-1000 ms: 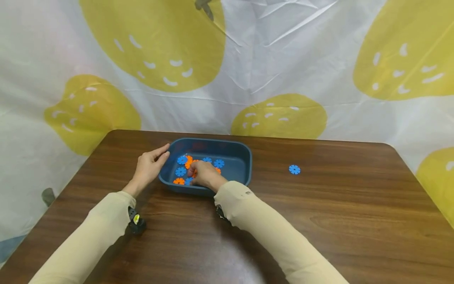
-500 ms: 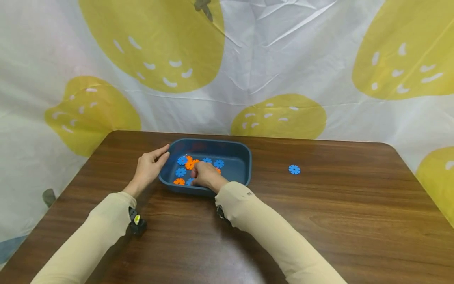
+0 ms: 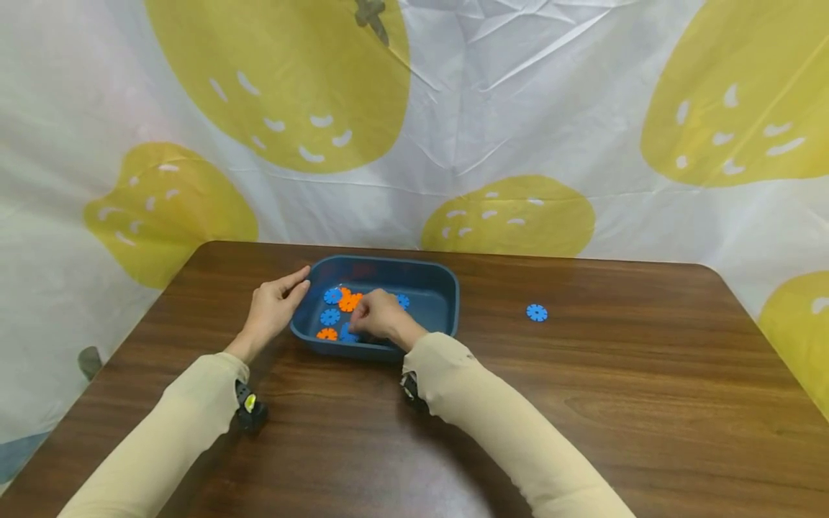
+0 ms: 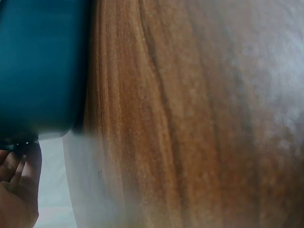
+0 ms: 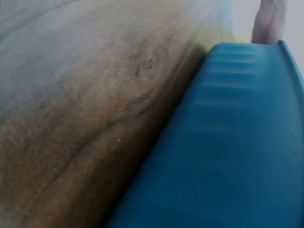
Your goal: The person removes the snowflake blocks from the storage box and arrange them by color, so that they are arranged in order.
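A dark blue plastic bin stands on the wooden table, with notched plastic discs inside. At its left end my left hand touches the rim, index finger and thumb stretched out and apart; its fingers also meet the bin's corner in the left wrist view. Inside the bin my right hand has bent fingers pointing down. A blue disc lies partly under its fingertips, and whether they pinch a disc is hidden. Orange discs, a blue disc and an orange disc lie left of that hand.
A single blue disc lies on the table to the right of the bin. A white cloth with yellow lemons hangs behind the table's back edge.
My right hand has shifted a little to the right inside the bin, baring more of the blue disc and covering discs near its knuckles. My left hand stays at the rim.
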{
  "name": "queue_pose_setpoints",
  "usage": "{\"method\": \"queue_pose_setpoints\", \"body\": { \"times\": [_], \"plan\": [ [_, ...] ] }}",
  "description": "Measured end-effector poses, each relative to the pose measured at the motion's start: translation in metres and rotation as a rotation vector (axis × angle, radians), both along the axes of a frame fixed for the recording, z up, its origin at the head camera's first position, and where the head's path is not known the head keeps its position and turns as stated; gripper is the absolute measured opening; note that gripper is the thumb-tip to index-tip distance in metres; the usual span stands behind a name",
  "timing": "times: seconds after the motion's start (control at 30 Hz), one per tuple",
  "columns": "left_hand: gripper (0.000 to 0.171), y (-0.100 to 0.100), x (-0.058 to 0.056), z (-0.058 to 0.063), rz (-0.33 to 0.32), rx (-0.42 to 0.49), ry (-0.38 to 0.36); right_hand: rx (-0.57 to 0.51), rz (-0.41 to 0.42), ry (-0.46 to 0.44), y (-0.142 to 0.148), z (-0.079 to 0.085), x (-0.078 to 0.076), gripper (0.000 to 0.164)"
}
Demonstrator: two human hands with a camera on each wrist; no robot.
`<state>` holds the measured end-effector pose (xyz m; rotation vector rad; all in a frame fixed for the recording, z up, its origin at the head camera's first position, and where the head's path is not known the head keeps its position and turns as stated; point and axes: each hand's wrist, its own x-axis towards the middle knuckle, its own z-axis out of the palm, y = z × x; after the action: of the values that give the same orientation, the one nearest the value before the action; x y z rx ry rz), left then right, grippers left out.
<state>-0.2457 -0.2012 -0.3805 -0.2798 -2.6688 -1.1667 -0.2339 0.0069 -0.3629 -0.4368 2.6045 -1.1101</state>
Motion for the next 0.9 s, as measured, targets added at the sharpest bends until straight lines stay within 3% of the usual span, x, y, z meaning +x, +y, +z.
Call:
{"method": "queue_pose_setpoints", "body": {
  "times": [0.23,0.43,0.63,0.9],
  "plan": [
    [0.039,0.0,-0.002,-0.001,-0.002,-0.005,0.002,-0.224,-0.113,-0.046,0.026,0.016,0.002,0.008],
    [0.04,0.0,-0.004,-0.001,-0.013,-0.005,0.01,-0.353,-0.199,0.002,0.072,0.031,0.0,0.012],
    [0.04,-0.002,-0.004,-0.002,-0.012,-0.015,0.008,-0.391,-0.305,0.022,0.131,0.032,-0.002,0.02],
    [0.041,-0.003,-0.005,-0.001,-0.013,-0.015,0.008,-0.391,-0.442,-0.043,0.207,0.023,0.009,0.019]
  ]
}}
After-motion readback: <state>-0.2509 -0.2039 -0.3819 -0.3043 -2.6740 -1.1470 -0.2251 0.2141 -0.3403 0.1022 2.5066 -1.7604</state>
